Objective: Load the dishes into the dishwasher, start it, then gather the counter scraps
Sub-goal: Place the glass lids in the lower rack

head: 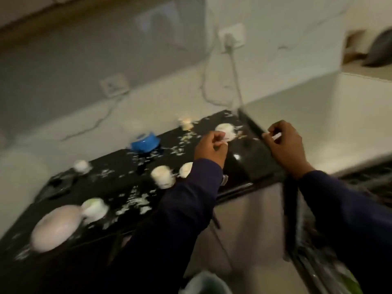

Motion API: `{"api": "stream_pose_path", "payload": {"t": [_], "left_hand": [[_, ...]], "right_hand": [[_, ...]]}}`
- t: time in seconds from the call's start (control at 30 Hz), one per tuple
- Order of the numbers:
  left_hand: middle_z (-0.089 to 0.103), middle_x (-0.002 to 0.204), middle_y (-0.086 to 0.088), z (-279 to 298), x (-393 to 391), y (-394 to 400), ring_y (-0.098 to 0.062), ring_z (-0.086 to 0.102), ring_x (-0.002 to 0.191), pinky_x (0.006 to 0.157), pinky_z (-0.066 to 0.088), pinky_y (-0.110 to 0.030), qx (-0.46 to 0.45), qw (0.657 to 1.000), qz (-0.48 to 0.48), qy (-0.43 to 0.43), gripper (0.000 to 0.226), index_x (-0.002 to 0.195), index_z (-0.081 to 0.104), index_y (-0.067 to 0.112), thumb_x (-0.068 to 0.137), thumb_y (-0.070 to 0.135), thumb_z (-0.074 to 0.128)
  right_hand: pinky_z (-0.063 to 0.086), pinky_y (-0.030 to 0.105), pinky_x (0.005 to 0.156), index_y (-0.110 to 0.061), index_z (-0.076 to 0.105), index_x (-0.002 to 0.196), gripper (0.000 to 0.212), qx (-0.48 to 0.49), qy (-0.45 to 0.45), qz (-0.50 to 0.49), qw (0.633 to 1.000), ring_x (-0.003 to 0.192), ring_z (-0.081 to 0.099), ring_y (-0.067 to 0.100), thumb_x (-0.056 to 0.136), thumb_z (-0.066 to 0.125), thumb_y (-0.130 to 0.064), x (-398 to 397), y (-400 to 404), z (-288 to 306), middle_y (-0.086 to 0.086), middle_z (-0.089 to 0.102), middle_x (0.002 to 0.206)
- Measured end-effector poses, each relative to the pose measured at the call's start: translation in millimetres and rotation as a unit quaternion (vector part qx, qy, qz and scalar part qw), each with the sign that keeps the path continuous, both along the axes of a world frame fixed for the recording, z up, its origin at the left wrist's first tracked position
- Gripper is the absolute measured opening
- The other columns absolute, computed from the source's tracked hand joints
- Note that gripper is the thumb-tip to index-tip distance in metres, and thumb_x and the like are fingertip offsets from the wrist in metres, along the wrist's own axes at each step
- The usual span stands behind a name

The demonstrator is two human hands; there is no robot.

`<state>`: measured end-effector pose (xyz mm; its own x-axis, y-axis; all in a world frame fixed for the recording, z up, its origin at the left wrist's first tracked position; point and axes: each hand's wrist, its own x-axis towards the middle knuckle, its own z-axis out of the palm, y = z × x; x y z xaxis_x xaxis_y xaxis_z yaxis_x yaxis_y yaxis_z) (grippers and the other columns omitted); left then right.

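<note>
Both arms reach forward in dark sleeves; left hand [210, 148] and right hand [284, 143] have curled fingers, perhaps pinching something small.

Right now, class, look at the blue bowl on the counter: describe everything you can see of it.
The blue bowl sits toward the back of the dark counter, near the pale wall. It looks like glossy plastic, bright blue, with a lighter ring on top; motion blur hides whether it stands upright or upside down. Pale scraps lie scattered around its base. Neither of the hands touches it; the left hand is off to its right.
</note>
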<state>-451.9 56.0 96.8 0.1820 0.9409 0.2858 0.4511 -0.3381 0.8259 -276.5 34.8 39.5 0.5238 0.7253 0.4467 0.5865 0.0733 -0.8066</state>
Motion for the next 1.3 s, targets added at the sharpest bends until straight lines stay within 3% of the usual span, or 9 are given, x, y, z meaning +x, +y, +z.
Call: {"api": "stream_pose_path", "payload": {"t": [0.1, 0.23, 0.37, 0.47, 0.67, 0.8, 0.9, 1.03, 1.3], "left_hand": [[0.061, 0.115, -0.009, 22, -118, 29, -0.017, 0.059, 0.096, 0.087, 0.044, -0.02, 0.014, 0.996, 0.088, 0.003, 0.023, 0.109, 0.059, 0.008, 0.086, 0.005, 0.055], [0.061, 0.114, -0.014, 39, -257, 54, -0.026, 0.06, 0.105, 0.085, 0.042, -0.023, 0.02, 0.981, 0.189, -0.025, 0.022, 0.108, 0.058, 0.003, 0.085, 0.002, 0.056], [0.061, 0.115, -0.011, 43, -375, 61, -0.024, 0.058, 0.106, 0.088, 0.041, -0.024, 0.006, 0.96, 0.278, -0.023, 0.023, 0.11, 0.058, 0.004, 0.087, 0.004, 0.055], [0.061, 0.115, -0.013, 35, -441, 63, -0.026, 0.058, 0.108, 0.089, 0.04, -0.025, -0.008, 0.941, 0.336, -0.037, 0.022, 0.107, 0.059, 0.003, 0.085, 0.002, 0.056], [0.062, 0.114, -0.004, 35, -527, 70, -0.019, 0.057, 0.105, 0.091, 0.04, -0.027, -0.019, 0.886, 0.458, -0.072, 0.024, 0.109, 0.059, 0.013, 0.086, 0.007, 0.057], [0.061, 0.116, -0.003, 34, -564, 87, -0.018, 0.056, 0.104, 0.093, 0.04, -0.028, -0.02, 0.869, 0.488, -0.082, 0.026, 0.112, 0.058, 0.014, 0.087, 0.009, 0.057], [0.06, 0.117, -0.002, 34, -589, 118, -0.019, 0.055, 0.104, 0.09, 0.041, -0.03, -0.015, 0.858, 0.507, -0.077, 0.025, 0.112, 0.057, 0.017, 0.087, 0.009, 0.056], [0.06, 0.117, -0.002, 31, -621, 169, -0.018, 0.055, 0.1, 0.084, 0.041, -0.027, -0.021, 0.855, 0.515, -0.065, 0.025, 0.112, 0.056, 0.017, 0.088, 0.01, 0.056], [0.058, 0.12, -0.002, 6, -688, 267, -0.012, 0.05, 0.095, 0.083, 0.037, -0.022, -0.034, 0.856, 0.516, 0.016, 0.027, 0.115, 0.054, 0.015, 0.089, 0.012, 0.055]], "right_hand": [[0.039, 0.033, 0.076, -0.001, 0.056, 0.098, 0.021, 0.009, -0.005, 0.058, 0.998, 0.089, 0.057, 0.034, 0.086, 0.063, -0.016, -100, 45, 22, 0.019, 0.058, 0.101], [0.032, 0.026, 0.071, -0.007, 0.053, 0.094, 0.014, 0.013, -0.027, 0.15, 0.988, 0.086, 0.055, 0.029, 0.086, 0.062, -0.014, -232, 94, 36, 0.013, 0.053, 0.094], [0.041, 0.032, 0.078, -0.003, 0.054, 0.104, 0.023, 0.013, -0.044, 0.245, 0.969, 0.088, 0.053, 0.022, 0.086, 0.063, -0.013, -352, 122, 47, 0.013, 0.052, 0.104], [0.04, 0.03, 0.079, -0.007, 0.051, 0.109, 0.027, -0.017, -0.08, 0.305, 0.949, 0.088, 0.048, 0.016, 0.087, 0.063, -0.016, -415, 135, 45, 0.006, 0.048, 0.104], [0.037, 0.025, 0.077, -0.014, 0.045, 0.114, 0.033, -0.094, -0.17, 0.407, 0.892, 0.091, 0.047, 0.015, 0.086, 0.061, -0.019, -500, 181, 45, 0.006, 0.044, 0.117], [0.038, 0.024, 0.078, -0.017, 0.041, 0.12, 0.04, -0.157, -0.175, 0.447, 0.863, 0.093, 0.047, 0.014, 0.086, 0.062, -0.021, -545, 229, 49, 0.007, 0.04, 0.125], [0.045, 0.029, 0.089, -0.017, 0.04, 0.126, 0.047, -0.193, -0.186, 0.475, 0.838, 0.107, 0.05, 0.02, 0.085, 0.064, -0.022, -577, 272, 47, 0.009, 0.039, 0.131], [0.041, 0.032, 0.098, -0.013, 0.04, 0.133, 0.054, -0.217, -0.217, 0.495, 0.813, 0.119, 0.048, 0.026, 0.085, 0.065, -0.021, -627, 328, 44, 0.013, 0.039, 0.137], [0.044, 0.022, 0.087, -0.006, 0.052, 0.118, 0.033, -0.185, -0.266, 0.549, 0.77, 0.108, 0.058, 0.02, 0.086, 0.062, -0.012, -741, 437, -5, 0.008, 0.061, 0.115]]}}
